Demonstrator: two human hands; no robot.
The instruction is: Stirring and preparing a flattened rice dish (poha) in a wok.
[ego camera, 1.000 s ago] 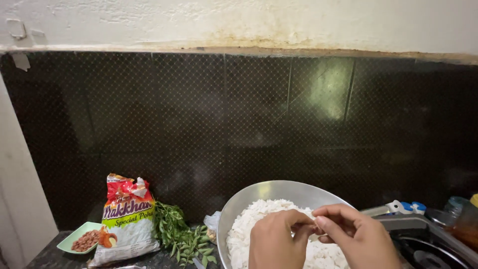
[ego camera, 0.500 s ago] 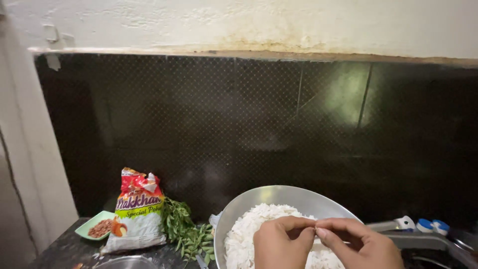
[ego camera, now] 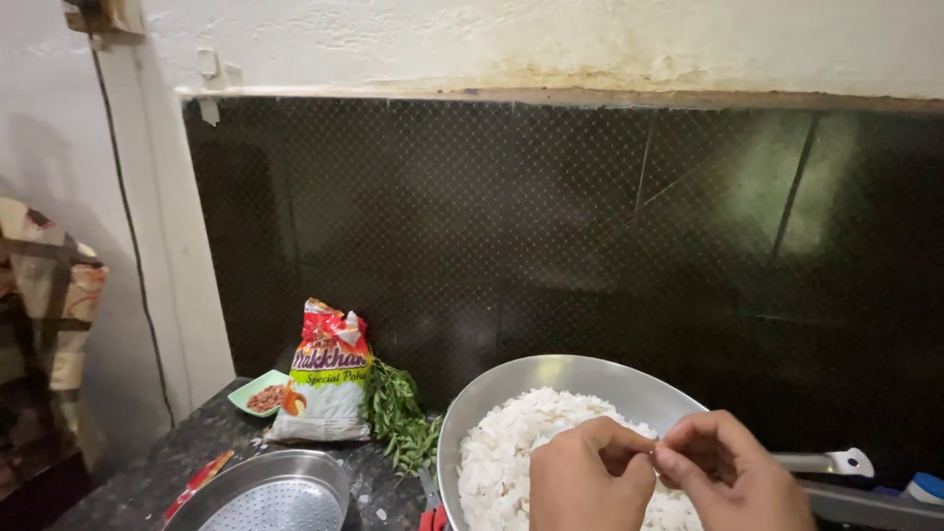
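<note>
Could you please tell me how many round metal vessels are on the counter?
2. A large steel bowl of white flakes sits under both hands, left hand and right hand. A perforated steel dish lies at bottom left. Others may lie outside the frame.

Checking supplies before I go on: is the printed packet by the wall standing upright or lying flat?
Upright. The printed packet stands on the dark counter, its crumpled top uppermost, beside the green leaves. Whether it leans on the wall cannot be told.

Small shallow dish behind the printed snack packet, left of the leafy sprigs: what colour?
Pale green dish, holding brownish nuts; clearest in the head view.
</note>
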